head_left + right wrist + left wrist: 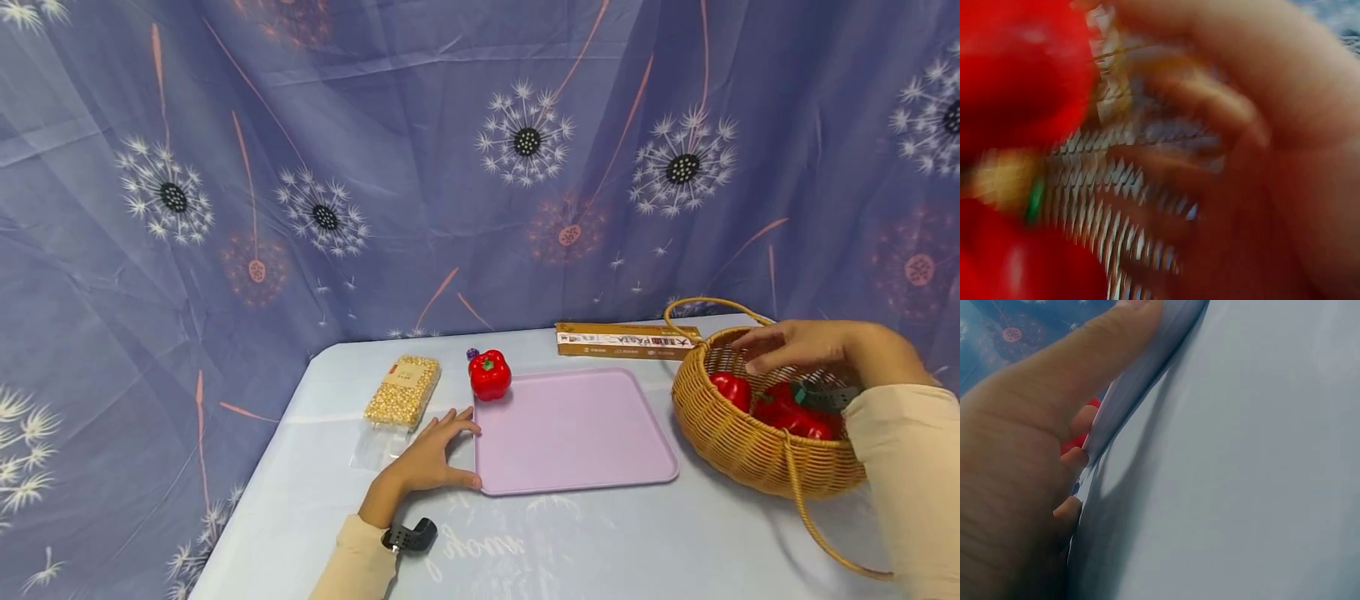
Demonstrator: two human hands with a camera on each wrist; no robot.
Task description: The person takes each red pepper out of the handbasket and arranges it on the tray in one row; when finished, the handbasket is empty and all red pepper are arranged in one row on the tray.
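Observation:
A pink rectangular tray (577, 433) lies on the table, with a red bell pepper (491, 375) at its back left corner. My left hand (431, 457) is at the tray's left edge, fingers spread and thumb near the front corner. The left wrist view shows the thumb (1091, 353) along the tray's rim. On the right, my right hand (813, 348) reaches over the wicker basket (750, 454), fingers loosely bent and holding nothing. Red bell peppers (731, 389) lie in the basket below it. In the right wrist view, blurred, one pepper (1016, 75) is beside the fingers.
A bag of yellow kernels (402, 392) lies left of the tray. Behind the tray is a long pasta box (626, 341), close to the basket. The basket's rope handle (813, 525) hangs onto the table in front. A patterned cloth (420, 167) hangs behind.

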